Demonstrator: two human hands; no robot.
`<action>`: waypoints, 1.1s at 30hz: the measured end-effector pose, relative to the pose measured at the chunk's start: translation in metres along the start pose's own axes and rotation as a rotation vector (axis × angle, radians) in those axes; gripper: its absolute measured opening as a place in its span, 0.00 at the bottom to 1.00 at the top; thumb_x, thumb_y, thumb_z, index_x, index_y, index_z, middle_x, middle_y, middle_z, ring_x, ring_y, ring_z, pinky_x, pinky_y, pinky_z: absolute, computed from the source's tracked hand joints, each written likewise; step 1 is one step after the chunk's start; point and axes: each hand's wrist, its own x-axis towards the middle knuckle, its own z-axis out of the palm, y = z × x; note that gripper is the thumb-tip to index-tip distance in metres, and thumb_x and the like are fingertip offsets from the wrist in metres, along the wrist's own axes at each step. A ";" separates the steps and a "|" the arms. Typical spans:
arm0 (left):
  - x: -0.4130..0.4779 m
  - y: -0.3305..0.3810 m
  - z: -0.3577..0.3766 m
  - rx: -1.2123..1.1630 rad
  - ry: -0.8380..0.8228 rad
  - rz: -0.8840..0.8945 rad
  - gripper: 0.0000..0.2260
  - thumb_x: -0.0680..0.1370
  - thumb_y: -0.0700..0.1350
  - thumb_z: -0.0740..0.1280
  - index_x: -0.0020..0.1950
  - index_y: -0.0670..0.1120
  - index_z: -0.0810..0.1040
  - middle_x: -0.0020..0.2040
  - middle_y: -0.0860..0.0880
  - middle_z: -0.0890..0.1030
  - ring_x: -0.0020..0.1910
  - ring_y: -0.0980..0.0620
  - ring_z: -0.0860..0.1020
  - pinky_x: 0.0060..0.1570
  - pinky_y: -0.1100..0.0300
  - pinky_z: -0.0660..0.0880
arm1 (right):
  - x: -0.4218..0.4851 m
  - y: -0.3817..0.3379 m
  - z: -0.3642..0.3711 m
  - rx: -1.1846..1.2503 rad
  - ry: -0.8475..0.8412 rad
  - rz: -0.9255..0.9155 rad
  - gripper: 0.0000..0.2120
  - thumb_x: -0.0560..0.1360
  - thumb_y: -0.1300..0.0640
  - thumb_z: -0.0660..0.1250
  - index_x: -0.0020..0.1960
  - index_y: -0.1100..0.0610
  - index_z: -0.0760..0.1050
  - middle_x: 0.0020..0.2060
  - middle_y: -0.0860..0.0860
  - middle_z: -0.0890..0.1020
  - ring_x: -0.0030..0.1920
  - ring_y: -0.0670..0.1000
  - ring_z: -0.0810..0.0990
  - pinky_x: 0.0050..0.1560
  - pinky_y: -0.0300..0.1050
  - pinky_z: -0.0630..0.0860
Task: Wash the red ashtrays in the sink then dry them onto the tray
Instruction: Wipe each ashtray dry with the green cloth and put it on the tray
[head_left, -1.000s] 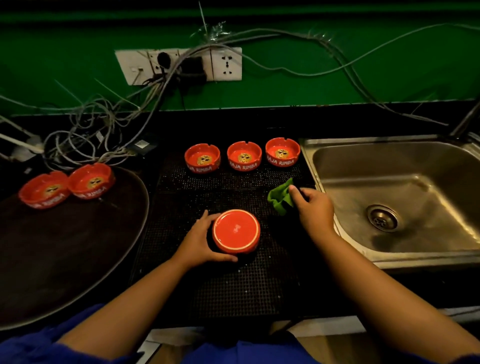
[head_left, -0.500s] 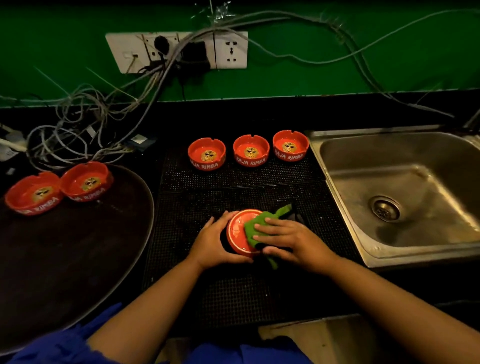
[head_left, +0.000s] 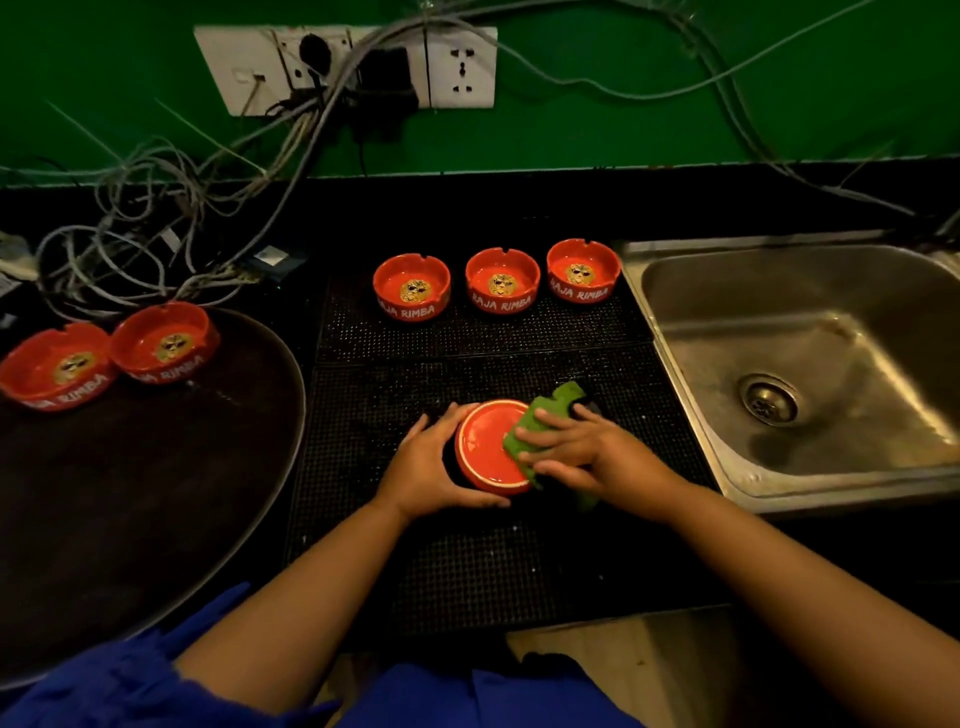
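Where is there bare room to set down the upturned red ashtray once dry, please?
The round dark tray is bare across its middle and near side, below the two red ashtrays at its far rim. Crowded: the centre of the black mat, where the left hand grips the upturned red ashtray and the right hand presses the green cloth.

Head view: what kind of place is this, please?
Probably a bar or café washing-up counter: a steel sink, several identical branded red ashtrays on a black rubber bar mat, and a round serving tray.
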 end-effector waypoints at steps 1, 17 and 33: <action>0.000 0.000 0.000 -0.003 0.001 -0.007 0.52 0.48 0.74 0.70 0.69 0.65 0.56 0.71 0.55 0.67 0.73 0.60 0.57 0.73 0.57 0.44 | -0.002 0.002 -0.004 0.028 0.006 0.067 0.16 0.77 0.46 0.62 0.63 0.48 0.76 0.65 0.37 0.68 0.72 0.44 0.59 0.72 0.53 0.53; -0.001 0.005 -0.002 0.014 0.005 0.012 0.52 0.49 0.70 0.71 0.70 0.60 0.59 0.64 0.64 0.64 0.69 0.66 0.57 0.71 0.61 0.44 | -0.003 -0.012 0.002 0.009 -0.018 0.212 0.35 0.73 0.38 0.63 0.74 0.42 0.52 0.74 0.39 0.49 0.74 0.42 0.41 0.72 0.54 0.40; 0.000 0.001 -0.001 -0.003 -0.007 -0.017 0.52 0.47 0.74 0.71 0.68 0.66 0.57 0.72 0.53 0.66 0.73 0.60 0.57 0.72 0.59 0.43 | 0.030 -0.010 -0.074 0.165 0.088 0.271 0.05 0.71 0.55 0.72 0.39 0.52 0.77 0.37 0.43 0.80 0.40 0.39 0.78 0.69 0.49 0.63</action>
